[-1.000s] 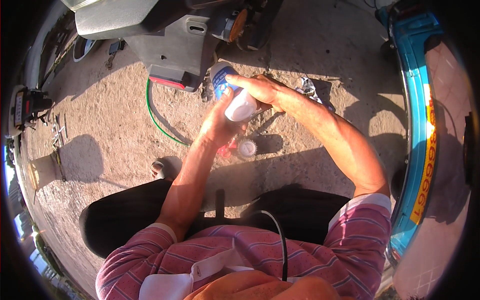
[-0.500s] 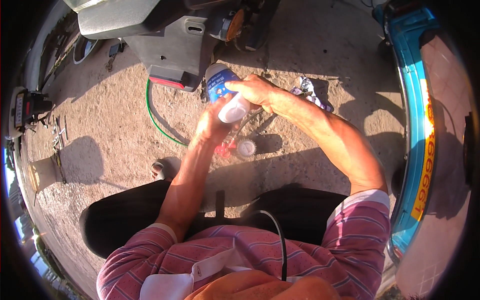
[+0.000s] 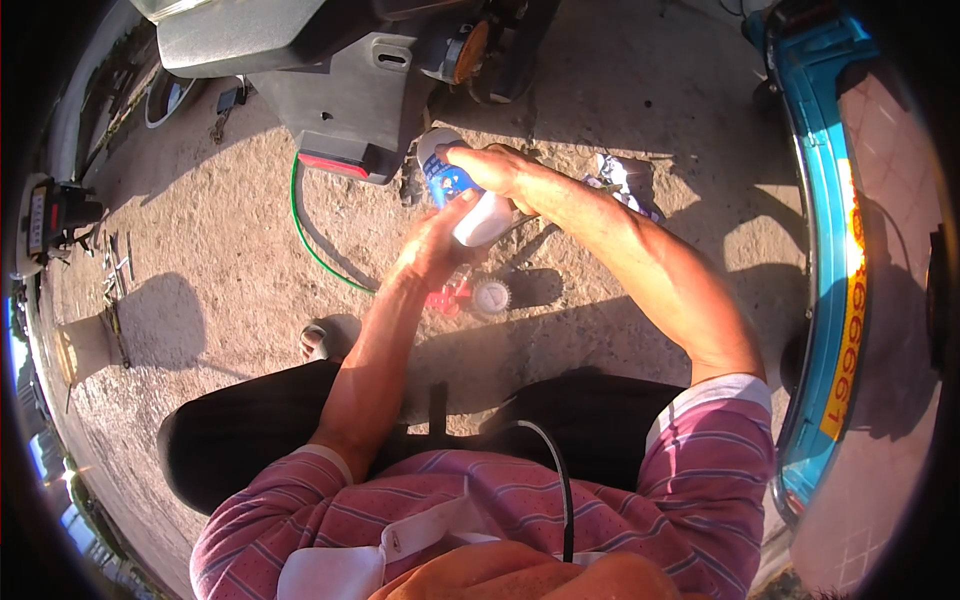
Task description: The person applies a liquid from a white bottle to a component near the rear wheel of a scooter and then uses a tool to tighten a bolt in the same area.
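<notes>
My left hand [image 3: 440, 238] and my right hand [image 3: 500, 172] are both closed round a blue-labelled bottle [image 3: 450, 178] with a white end, held tilted below the dark vehicle's red rear lamp. The right thumb lies over the label; some fingers are hidden behind the bottle. Beneath my hands on the rough concrete are a round gauge [image 3: 491, 296] with a red fitting [image 3: 447, 297] and a dark hose. A thin green hose [image 3: 310, 240] curves toward them from the vehicle's rear. A crumpled wrapper [image 3: 625, 180] lies right of my right hand.
The dark vehicle's rear [image 3: 360, 90] overhangs at the top. A teal vehicle body [image 3: 805, 300] runs along the right. At the left are another vehicle [image 3: 50, 220], metal tools [image 3: 118, 270] and a pale container [image 3: 85, 345]. My dark-clad legs are folded below.
My right hand has shifted slightly left, its thumb now higher on the bottle. The bottle has turned and tilted a little between my hands. Both hands stay on it.
</notes>
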Tool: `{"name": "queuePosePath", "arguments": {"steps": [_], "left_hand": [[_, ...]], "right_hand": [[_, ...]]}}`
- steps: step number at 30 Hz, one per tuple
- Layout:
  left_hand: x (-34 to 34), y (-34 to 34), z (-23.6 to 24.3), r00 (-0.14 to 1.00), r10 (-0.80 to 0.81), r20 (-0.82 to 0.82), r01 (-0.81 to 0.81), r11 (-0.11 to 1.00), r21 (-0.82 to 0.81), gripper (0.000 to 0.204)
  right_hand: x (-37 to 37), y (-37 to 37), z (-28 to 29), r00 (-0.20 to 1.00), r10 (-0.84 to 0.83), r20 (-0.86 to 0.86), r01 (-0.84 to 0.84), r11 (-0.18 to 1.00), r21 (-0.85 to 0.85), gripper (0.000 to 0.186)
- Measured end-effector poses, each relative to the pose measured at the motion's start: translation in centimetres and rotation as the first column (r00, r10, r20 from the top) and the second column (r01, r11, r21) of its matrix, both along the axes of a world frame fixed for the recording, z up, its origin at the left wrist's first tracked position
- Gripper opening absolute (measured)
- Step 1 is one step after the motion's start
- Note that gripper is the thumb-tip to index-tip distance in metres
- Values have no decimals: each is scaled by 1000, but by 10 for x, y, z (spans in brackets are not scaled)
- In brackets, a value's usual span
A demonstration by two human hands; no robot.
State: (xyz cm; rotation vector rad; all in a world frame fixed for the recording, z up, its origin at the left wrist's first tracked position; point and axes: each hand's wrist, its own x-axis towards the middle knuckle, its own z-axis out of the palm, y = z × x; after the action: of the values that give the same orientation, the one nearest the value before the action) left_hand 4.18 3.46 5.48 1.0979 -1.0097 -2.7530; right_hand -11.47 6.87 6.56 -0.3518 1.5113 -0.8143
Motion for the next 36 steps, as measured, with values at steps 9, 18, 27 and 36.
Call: {"name": "queuePosePath", "arguments": {"steps": [9,18,27,36], "left_hand": [[11,-13,-25,996,60,-63,-69,985,-161,37],[8,-18,-43,997,-77,-29,63,938,-340,46],[-18,-38,-43,989,143,31,-143,990,0,47],[-13,-39,-73,946,319,61,-300,930,-213,37]], "right_hand": [[24,4,-8,972,-27,-232,24,1000,-15,67],[11,5,-40,969,17,-247,-10,1000,30,76],[18,3,-65,967,-36,-252,63,993,99,86],[38,8,-40,855,-119,-504,185,979,83,81]]}}
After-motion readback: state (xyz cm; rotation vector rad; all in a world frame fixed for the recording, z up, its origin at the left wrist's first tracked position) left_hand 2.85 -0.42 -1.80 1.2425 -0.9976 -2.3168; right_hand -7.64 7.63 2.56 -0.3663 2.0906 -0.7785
